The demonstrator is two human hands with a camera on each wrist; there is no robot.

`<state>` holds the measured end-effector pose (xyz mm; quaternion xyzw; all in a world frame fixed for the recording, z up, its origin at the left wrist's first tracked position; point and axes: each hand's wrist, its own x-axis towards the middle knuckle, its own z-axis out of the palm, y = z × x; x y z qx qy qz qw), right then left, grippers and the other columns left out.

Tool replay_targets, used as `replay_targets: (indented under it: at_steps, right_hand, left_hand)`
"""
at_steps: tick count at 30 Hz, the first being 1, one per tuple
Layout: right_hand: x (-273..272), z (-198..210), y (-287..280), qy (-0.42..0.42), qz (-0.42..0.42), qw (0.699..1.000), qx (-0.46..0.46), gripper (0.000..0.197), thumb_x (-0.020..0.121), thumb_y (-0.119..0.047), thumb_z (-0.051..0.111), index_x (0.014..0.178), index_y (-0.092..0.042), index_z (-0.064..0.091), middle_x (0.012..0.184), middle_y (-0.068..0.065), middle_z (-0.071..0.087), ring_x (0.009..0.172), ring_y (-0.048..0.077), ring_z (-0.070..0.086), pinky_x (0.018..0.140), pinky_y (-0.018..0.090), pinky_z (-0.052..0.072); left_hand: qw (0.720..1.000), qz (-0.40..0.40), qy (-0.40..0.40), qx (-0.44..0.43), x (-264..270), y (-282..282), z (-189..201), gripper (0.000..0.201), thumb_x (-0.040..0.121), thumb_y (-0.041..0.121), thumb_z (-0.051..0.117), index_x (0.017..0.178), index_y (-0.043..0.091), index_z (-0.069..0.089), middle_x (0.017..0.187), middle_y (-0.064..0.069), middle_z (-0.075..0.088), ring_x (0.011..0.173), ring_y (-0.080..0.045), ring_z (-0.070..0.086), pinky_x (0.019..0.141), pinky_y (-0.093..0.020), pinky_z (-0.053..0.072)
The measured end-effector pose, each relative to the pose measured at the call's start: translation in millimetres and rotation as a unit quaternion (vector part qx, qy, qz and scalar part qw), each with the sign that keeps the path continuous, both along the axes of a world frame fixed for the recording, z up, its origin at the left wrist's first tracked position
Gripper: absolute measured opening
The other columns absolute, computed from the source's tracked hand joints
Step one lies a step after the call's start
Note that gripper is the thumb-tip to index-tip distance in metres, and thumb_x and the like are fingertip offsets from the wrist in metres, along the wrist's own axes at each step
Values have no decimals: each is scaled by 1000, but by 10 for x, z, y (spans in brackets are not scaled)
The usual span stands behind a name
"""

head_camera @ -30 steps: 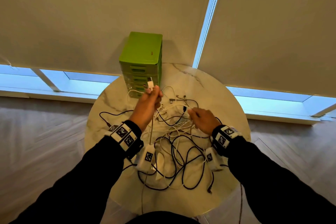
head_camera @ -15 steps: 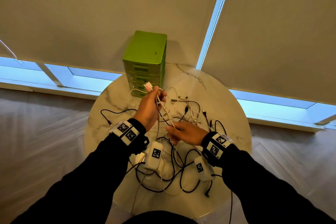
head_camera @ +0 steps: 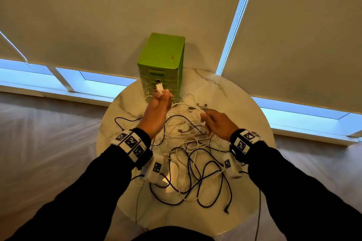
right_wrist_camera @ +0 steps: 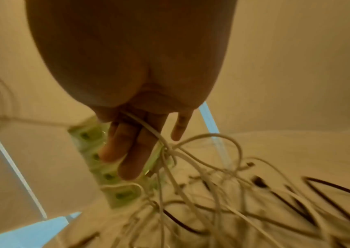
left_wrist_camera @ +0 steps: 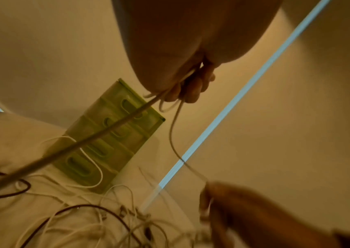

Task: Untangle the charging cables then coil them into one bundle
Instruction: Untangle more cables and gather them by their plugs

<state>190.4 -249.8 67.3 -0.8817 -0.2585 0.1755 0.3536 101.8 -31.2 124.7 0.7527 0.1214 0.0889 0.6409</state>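
A tangle of white and black charging cables (head_camera: pixel 193 149) lies on the round marble table (head_camera: pixel 237 107). My left hand (head_camera: pixel 163 96) is raised in front of the green drawer box, fingers curled round a white cable (head_camera: pixel 186 104) whose white plug (head_camera: pixel 159 89) sticks up above them. The left wrist view shows that hand (left_wrist_camera: pixel 191 90) gripping several white strands, one running down to my right hand (left_wrist_camera: pixel 210 201). My right hand (head_camera: pixel 204 117) holds the same white cable over the heap. In the right wrist view the cable (right_wrist_camera: pixel 148 129) passes between its fingers (right_wrist_camera: pixel 131 151).
A green plastic drawer box (head_camera: pixel 162 55) stands at the table's far edge against drawn blinds. Loose plug ends (head_camera: pixel 197 105) lie near it. Black cable loops (head_camera: pixel 215 204) reach toward the near rim. Wooden floor surrounds the table.
My right hand has moved from the middle of the heap out to the right and farther back, drawing the white cable with it. The left hand stays raised by the green box.
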Motion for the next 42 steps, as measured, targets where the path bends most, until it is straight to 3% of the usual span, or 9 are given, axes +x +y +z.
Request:
replay_targets:
  at_steps: [6, 10, 17, 22, 28, 33, 37, 40, 42]
  right_hand:
    - [-284, 500, 469, -60, 121, 991, 20, 25, 108, -38, 35, 101, -25, 54, 80, -13, 60, 70, 4, 58, 68, 24, 46]
    - [-455, 414, 451, -9, 172, 984, 36, 28, 106, -39, 40, 115, -18, 57, 95, -2, 68, 78, 14, 63, 75, 32, 51]
    - [-368, -305, 38, 32, 93, 991, -86, 30, 104, -37, 46, 97, -13, 62, 93, 4, 67, 87, 23, 61, 83, 42, 49]
    - [-301, -409, -282, 58, 34, 991, -118, 49, 102, -52, 27, 96, -17, 61, 90, -2, 63, 85, 21, 59, 81, 29, 39]
    - [-292, -133, -246, 84, 14, 996, -4, 16, 104, -34, 49, 112, -20, 50, 84, 3, 74, 74, 16, 74, 76, 34, 59]
    - [-299, 28, -584, 30, -81, 985, -152, 22, 92, -44, 65, 102, -24, 64, 91, -1, 75, 89, 17, 71, 77, 30, 51]
    - [-593, -42, -1278, 158, -151, 919, -328, 89, 74, -44, 85, 147, -19, 40, 145, 10, 51, 131, 27, 49, 102, 34, 43]
    - [-933, 21, -1571, 159, -148, 940, -262, 136, 57, -48, 94, 159, -29, 5, 166, 5, 12, 151, 26, 16, 121, 44, 23]
    - [-1164, 158, -1588, 106, -132, 965, -201, 143, 51, -56, 93, 157, -39, -2, 166, -4, 4, 151, 22, 9, 122, 49, 16]
  left_hand:
    - [989, -72, 100, -82, -26, -249, -202, 44, 107, 46, 33, 115, 15, 64, 101, 6, 69, 97, -5, 64, 82, -21, 46]
    - [979, -79, 100, -157, 24, -242, -188, 34, 105, 34, 48, 85, 9, 59, 69, 4, 62, 66, -6, 61, 64, -19, 48]
    - [982, 15, 54, -181, 138, -32, -49, 18, 105, 32, 47, 110, 21, 61, 98, 2, 63, 98, -13, 61, 81, -22, 47]
    - [981, 75, -10, -178, 101, 268, 43, 36, 107, 27, 45, 137, 9, 49, 106, 2, 59, 98, -6, 59, 87, -18, 51]
    - [995, 30, -3, -91, -11, 293, -145, 17, 105, 36, 47, 121, 31, 51, 120, -3, 59, 114, -13, 56, 103, -30, 45]
    - [992, -56, 28, -105, 5, -165, -224, 18, 105, 34, 47, 113, 19, 55, 85, 9, 56, 75, 5, 55, 83, -25, 46]
    - [986, -123, 30, -112, 111, -586, -250, 22, 105, 33, 48, 118, 16, 52, 101, 6, 58, 93, -1, 57, 90, -25, 46]
    - [982, -174, 17, -77, 183, -928, -272, 20, 105, 32, 49, 117, 16, 53, 103, 3, 57, 96, -6, 56, 94, -28, 46]
    - [977, -206, 5, -45, 191, -1200, -280, 25, 105, 31, 49, 117, 8, 51, 99, 0, 55, 90, -7, 54, 90, -24, 45]
